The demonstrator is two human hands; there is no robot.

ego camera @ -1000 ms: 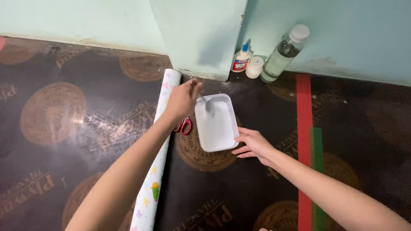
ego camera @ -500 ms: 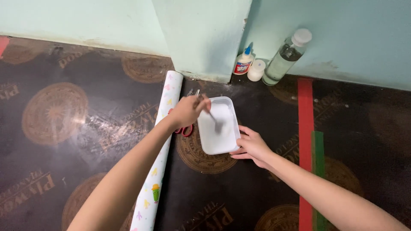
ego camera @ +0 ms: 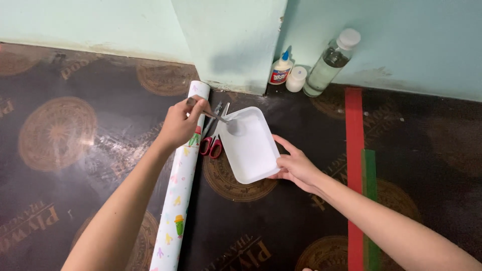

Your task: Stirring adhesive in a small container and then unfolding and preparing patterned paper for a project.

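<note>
Dark floor covering with round brown emblems runs up to a pale green wall, whose corner juts out toward the middle of the scene. Against the wall, right of that corner, stand a small glue bottle with a blue tip, a little white jar just beside it, and a clear bottle with a white cap that leans against the wall.

On the floor near the corner lies a white rectangular tray. The right hand grips the tray's near right edge, fingers curled over the rim and thumb on top. The left hand is closed around the handle of a small brush, pinched between thumb and fingertips; the brush head reaches into the far left corner of the tray and looks to touch its inside, just right of the hand.

Red-handled scissors lie on the floor between the tray and a long roll of patterned white paper, touching or nearly touching the tray's left edge. The left forearm crosses above the roll. Red tape and a shorter strip of green tape run along the floor to the right, well apart from the tray.
</note>
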